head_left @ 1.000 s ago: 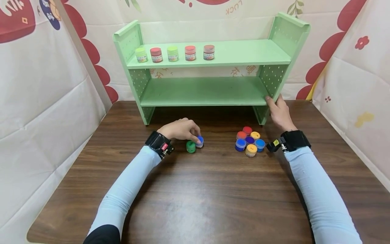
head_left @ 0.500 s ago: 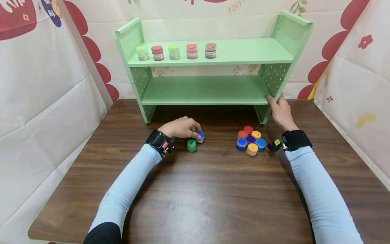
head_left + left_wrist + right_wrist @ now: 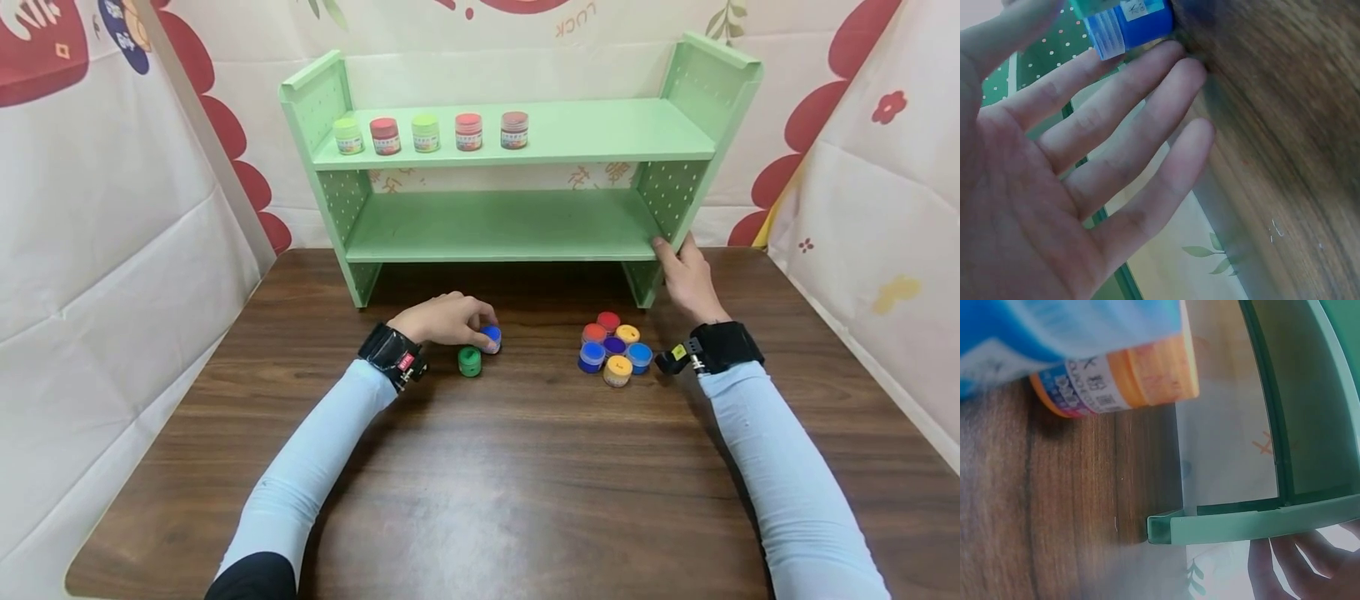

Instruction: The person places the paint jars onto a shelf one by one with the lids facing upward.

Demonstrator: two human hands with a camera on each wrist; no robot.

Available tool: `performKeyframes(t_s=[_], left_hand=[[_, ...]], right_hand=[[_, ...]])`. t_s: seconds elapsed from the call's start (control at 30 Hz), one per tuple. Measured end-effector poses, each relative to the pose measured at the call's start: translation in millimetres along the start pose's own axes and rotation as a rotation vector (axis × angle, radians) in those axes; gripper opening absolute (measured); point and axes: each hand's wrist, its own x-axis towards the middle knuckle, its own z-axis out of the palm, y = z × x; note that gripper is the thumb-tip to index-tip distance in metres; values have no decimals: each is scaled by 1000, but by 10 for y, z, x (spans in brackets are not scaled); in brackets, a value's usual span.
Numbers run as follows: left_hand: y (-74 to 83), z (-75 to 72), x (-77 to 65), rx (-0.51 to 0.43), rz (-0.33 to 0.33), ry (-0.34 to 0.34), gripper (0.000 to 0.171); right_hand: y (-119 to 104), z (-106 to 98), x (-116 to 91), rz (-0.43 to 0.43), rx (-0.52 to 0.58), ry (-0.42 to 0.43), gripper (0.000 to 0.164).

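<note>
We saw the left hand (image 3: 450, 321) pinch a blue-lidded jar (image 3: 492, 334) between thumb and forefinger, its other fingers extended (the left wrist view showed them spread apart). We could not tell whether that jar's base touched the wooden tabletop (image 3: 495, 475). A green-lidded jar (image 3: 469, 362) stood just beside it, nearer to us. We found the right hand (image 3: 692, 283) gripping the right side panel (image 3: 681, 187) of the green two-tier shelf unit (image 3: 502, 223), well apart from the pinched jar. Between the hands, nearer the right one, we counted seven clustered jars (image 3: 614, 346) with red, orange, yellow, purple and blue lids. Beyond the hands, the upper board (image 3: 600, 125) bore a row of five jars (image 3: 425, 133), two lime green and three reddish, and behind it we saw a white printed cloth (image 3: 510, 71).
</note>
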Motion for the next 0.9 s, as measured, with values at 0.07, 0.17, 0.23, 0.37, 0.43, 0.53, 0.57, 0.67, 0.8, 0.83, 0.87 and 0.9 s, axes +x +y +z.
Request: performKeyframes(t_s=[0.07, 0.17, 0.23, 0.37, 0.43, 0.53, 0.57, 0.67, 0.8, 0.83, 0.87, 0.9], left_hand=[[-4, 16, 5, 6, -2, 5, 47], [-1, 32, 13, 7, 5, 25, 44], [8, 34, 18, -3, 14, 42, 41], [19, 33, 28, -20, 38, 62, 39], [18, 34, 35, -21, 47, 68, 40], [12, 37, 40, -23, 54, 75, 40], [8, 38, 42, -23, 56, 77, 40], [-2, 45, 46, -28, 60, 79, 36], [-16, 54, 54, -47, 70, 79, 34], [-19, 55, 55, -54, 73, 79, 34], [-22, 57, 55, -60, 77, 78, 34], [-23, 58, 55, -65, 79, 78, 33]], right_hand=[[6, 6, -5, -1, 2, -1, 71], [12, 11, -9, 3, -1, 0, 71], [13, 12, -15, 3, -2, 3, 70], [14, 11, -13, -1, -1, 7, 70], [13, 11, -9, -2, -3, 10, 70], [10, 11, -5, 0, -6, 12, 69], [9, 11, -5, 1, -7, 13, 69], [1, 12, -3, 1, -6, 15, 70], [-16, 16, -9, -4, -5, 18, 70], [-19, 17, -9, -5, -4, 18, 70], [-21, 18, -11, -6, -2, 18, 70], [-23, 19, -12, -6, -1, 17, 70]])
